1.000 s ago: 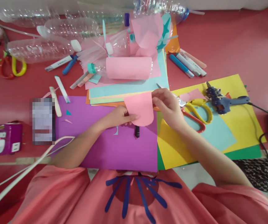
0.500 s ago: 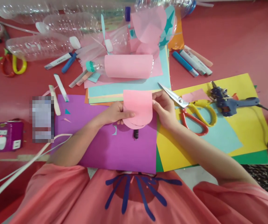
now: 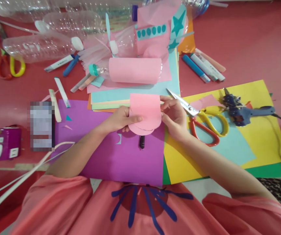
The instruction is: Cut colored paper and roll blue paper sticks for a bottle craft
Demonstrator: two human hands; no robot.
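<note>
Pink paper pieces [image 3: 145,109], layered with rounded lower edges, are held over the purple sheet [image 3: 130,163]. My left hand [image 3: 124,120] pinches them at the left, its thumb on top. At their right edge my right hand [image 3: 173,116] has its fingers bent, thumb and fingertips touching the paper's side. A black pen or cap [image 3: 142,142] lies just below the paper. Scissors with red and yellow handles [image 3: 194,114] lie right of my right hand. Beyond the hands is a clear bottle wrapped in pink paper [image 3: 135,70], with a green cap.
A glue gun [image 3: 240,112] rests on the yellow sheet [image 3: 272,137] at right. Markers [image 3: 202,68] lie behind it. Clear bottles [image 3: 40,47] fill the back left. A phone [image 3: 42,125], a purple power socket [image 3: 5,143] and white cables [image 3: 30,173] are at left.
The upper pink layer has shifted or turned slightly against the lower one, baring more of the lower rounded edge. My right hand's fingers have moved a little at the right edge. The view has shifted slightly.
</note>
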